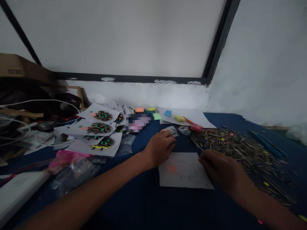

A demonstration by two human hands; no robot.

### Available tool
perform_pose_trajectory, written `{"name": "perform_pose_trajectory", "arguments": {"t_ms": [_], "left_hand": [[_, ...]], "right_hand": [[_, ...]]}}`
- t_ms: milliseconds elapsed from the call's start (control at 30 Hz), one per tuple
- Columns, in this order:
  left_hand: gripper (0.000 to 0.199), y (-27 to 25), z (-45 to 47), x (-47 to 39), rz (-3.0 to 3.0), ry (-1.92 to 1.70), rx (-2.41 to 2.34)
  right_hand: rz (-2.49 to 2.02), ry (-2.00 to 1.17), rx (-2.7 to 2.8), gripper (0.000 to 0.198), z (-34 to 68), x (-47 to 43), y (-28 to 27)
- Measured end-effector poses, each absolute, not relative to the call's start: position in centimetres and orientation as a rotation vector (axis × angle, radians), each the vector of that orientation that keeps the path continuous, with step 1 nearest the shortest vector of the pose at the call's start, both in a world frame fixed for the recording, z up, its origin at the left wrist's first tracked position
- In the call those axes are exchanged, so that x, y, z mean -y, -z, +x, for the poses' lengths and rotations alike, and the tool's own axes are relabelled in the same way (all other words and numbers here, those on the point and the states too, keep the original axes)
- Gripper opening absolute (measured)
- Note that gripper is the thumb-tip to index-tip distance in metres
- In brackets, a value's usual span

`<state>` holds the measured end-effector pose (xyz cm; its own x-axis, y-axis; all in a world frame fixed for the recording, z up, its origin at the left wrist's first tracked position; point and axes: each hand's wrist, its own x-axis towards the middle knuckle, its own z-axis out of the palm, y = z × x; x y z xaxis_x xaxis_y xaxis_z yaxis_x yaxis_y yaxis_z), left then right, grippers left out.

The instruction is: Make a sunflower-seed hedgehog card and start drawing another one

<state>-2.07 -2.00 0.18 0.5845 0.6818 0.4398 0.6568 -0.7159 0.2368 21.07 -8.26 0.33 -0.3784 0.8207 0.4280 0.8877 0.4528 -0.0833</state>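
My left hand (160, 147) is above the far edge of a small white sheet (184, 183), fingers curled beside a crumpled clear wrapper (171, 130). A bit of orange shows at its fingertips; what they grip is hidden. On the sheet is a pencilled oval with short legs, and an orange-pink patch (171, 168) fills its left end. My right hand (217, 167) is closed at the sheet's right edge. A thin dark line, possibly a slim tool, juts from its fingers, too blurred to name. Striped seeds (237, 147) lie in a wide heap beyond it.
Finished seed-and-clay pictures (99, 127) pile up at left. Coloured clay blocks (178, 118) and a white sheet (201, 119) lie at the back. Plastic bags (76, 169), a white box (21, 191) and cables crowd the left. Blue tweezers-like strips (268, 143) lie right of the seeds.
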Motion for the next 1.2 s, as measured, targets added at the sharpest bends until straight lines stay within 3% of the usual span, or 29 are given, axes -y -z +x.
{"name": "perform_pose_trajectory", "arguments": {"t_ms": [200, 333, 667, 900, 1200], "left_hand": [[0.046, 0.6, -1.7, -0.9, 2.775, -0.663, -1.455], [0.036, 0.7, -1.8, -2.1, 2.741, -0.679, -1.403], [0.023, 0.7, -1.7, -3.5, 1.863, -1.268, -1.056], [0.02, -0.3, -1.3, -3.1, 1.188, -1.18, -0.83], [0.015, -0.7, -0.9, -2.0, 1.19, -1.073, -0.792]], "right_hand": [[-1.55, 0.002, 2.25, 0.019, 21.4, 8.2, -0.9], [-1.555, -0.029, 2.261, 0.025, 21.3, 8.5, -1.3], [-1.444, 0.015, 2.234, 0.021, 21.6, 8.2, -1.3], [-1.473, -0.109, 2.217, 0.019, 20.9, 7.2, -1.9], [-1.381, -0.407, 2.013, 0.027, 16.7, 0.3, -2.9]]}}
